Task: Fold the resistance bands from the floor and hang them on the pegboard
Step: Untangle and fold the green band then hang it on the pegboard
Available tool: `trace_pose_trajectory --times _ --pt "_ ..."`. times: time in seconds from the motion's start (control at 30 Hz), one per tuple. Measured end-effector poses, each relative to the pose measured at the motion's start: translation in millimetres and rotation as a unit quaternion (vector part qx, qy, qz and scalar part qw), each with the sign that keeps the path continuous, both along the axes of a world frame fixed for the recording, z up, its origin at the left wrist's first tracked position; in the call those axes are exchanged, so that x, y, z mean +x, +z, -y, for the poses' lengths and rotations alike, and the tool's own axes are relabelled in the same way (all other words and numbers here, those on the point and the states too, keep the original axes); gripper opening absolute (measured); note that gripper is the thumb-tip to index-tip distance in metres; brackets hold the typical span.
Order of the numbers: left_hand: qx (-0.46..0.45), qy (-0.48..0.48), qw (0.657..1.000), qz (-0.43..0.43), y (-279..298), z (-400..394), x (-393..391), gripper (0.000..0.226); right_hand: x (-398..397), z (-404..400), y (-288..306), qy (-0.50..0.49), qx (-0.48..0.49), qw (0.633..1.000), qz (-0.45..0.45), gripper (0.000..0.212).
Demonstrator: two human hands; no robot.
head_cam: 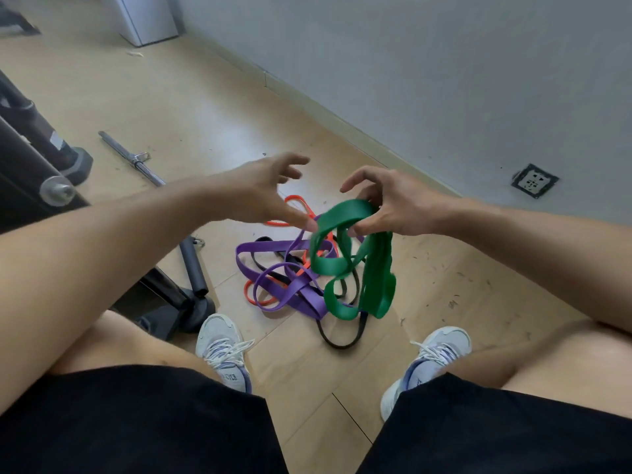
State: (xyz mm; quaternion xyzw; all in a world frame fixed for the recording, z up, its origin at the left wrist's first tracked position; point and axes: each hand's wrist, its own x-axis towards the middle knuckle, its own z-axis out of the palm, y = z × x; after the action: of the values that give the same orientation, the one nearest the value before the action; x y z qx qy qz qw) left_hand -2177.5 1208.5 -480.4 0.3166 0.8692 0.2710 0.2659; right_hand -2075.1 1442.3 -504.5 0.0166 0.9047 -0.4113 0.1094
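Note:
A wide green resistance band (pixel 349 265) hangs in loose loops above the floor, pinched at its top by my right hand (pixel 386 206). My left hand (pixel 270 193) hovers just left of it with fingers spread, holding nothing. Below them on the wooden floor lies a tangle of bands: a purple band (pixel 290 289), an orange band (pixel 301 206) and a thin black band (pixel 338 340). The pegboard is not in view.
My two feet in pale sneakers (pixel 224 347) stand either side of the pile. A metal bar (pixel 130 155) and a dark exercise machine base (pixel 178 295) lie at the left. A grey wall with a socket (pixel 534 181) runs along the right.

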Motion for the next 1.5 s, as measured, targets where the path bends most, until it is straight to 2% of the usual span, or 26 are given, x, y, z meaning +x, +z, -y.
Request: trace_pose_trajectory --times 0.17,0.23,0.27,0.4,0.47,0.53,0.63,0.73,0.83,0.97,1.1,1.23,1.33,1.43,1.5 --pt "-0.063 -0.080 0.994 -0.039 -3 -31 25 0.118 2 7 1 0.023 -0.010 1.000 0.016 0.054" --pt "-0.085 -0.088 0.992 -0.034 -5 -32 28 0.110 3 9 4 0.027 -0.014 0.999 0.016 0.055" --pt "-0.093 -0.089 0.991 -0.034 -5 -32 28 0.098 4 10 5 0.030 -0.010 0.999 0.016 0.056" --pt "-0.080 -0.074 0.989 -0.095 0 -31 28 0.026 4 10 6 0.029 -0.007 0.999 0.013 0.058" --pt "-0.040 -0.053 0.993 -0.098 6 -30 29 0.015 4 9 9 0.021 -0.032 0.999 0.022 0.054" --pt "0.016 -0.020 0.997 -0.070 9 -28 28 0.017 5 9 13 0.008 -0.066 0.998 0.021 0.049" --pt "0.110 0.024 0.994 0.002 12 -23 25 0.034 3 8 11 -0.003 -0.123 0.992 0.020 0.051" --pt "0.179 0.043 0.982 0.051 16 -20 21 0.030 3 7 0 0.011 -0.095 0.995 0.014 0.045" --pt "0.208 0.061 0.973 0.078 21 -16 17 0.027 3 6 -3 -0.001 -0.074 0.997 0.006 0.038" --pt "0.186 0.060 0.977 0.080 21 -2 5 0.024 1 1 6 -0.021 -0.099 0.995 0.007 0.036" --pt "0.063 0.033 0.997 0.011 7 13 -4 0.020 3 -5 17 -0.054 -0.113 0.992 -0.029 0.036" --pt "-0.028 -0.003 0.999 -0.031 -7 3 7 0.027 4 3 19 -0.043 -0.093 0.994 -0.041 0.035" --pt "-0.018 -0.035 0.999 -0.026 -8 -11 18 0.045 4 8 23 -0.037 -0.073 0.995 -0.052 0.033" --pt "0.023 -0.030 0.999 0.004 -3 -24 28 0.061 5 14 26 -0.025 -0.054 0.996 -0.062 0.047" --pt "0.047 -0.021 0.999 0.015 -1 -29 31 0.061 5 14 24 -0.025 -0.059 0.996 -0.061 0.053"
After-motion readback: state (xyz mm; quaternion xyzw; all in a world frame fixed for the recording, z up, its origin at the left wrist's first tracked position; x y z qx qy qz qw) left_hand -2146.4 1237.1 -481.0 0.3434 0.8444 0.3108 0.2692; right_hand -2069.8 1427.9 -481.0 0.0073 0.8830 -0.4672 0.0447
